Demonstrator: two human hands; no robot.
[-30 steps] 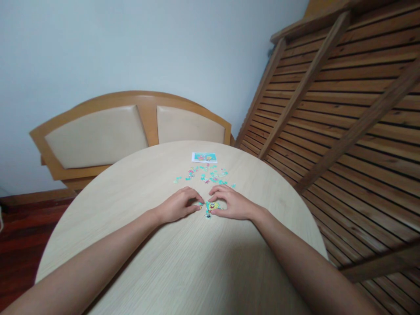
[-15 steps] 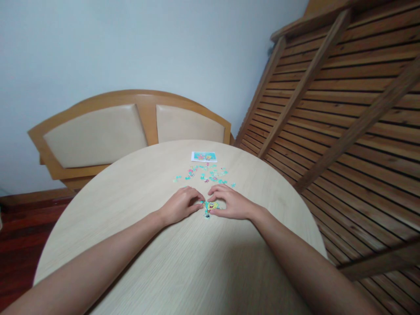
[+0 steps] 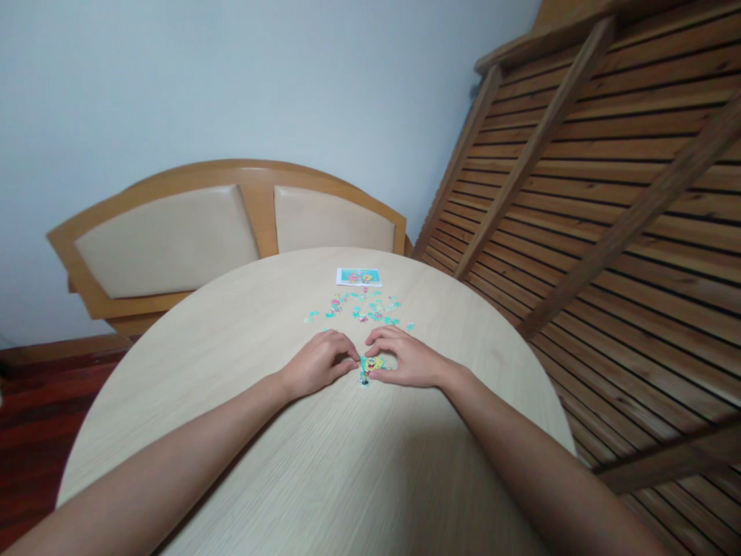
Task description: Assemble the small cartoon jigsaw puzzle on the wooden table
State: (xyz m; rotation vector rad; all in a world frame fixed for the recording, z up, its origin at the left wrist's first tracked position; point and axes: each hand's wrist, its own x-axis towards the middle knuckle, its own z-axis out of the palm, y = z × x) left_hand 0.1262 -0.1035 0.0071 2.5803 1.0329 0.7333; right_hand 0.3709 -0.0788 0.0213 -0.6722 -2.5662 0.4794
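A small cluster of joined jigsaw pieces (image 3: 373,363), with a yellow cartoon figure on teal, lies flat on the table between my hands. My left hand (image 3: 322,361) rests at its left edge, thumb and forefinger pinched on a small jigsaw piece that their tips mostly hide. From the right, my right hand (image 3: 412,360) curls around the cluster. Its forefinger is at the upper edge and its thumb at the lower edge, holding it between them. A dark-marked part of the cluster juts down toward me.
Loose jigsaw pieces (image 3: 376,315) in teal and pink are scattered beyond my hands. Behind them lies a picture card (image 3: 359,276) with cartoon figures. The round wooden table (image 3: 278,471) meets a padded headboard (image 3: 266,216) at the back and a slatted wooden panel (image 3: 579,208) at right.
My left thumb and forefinger have drawn closer together at the cluster's left edge. My right hand keeps its place, and the view has shifted very slightly.
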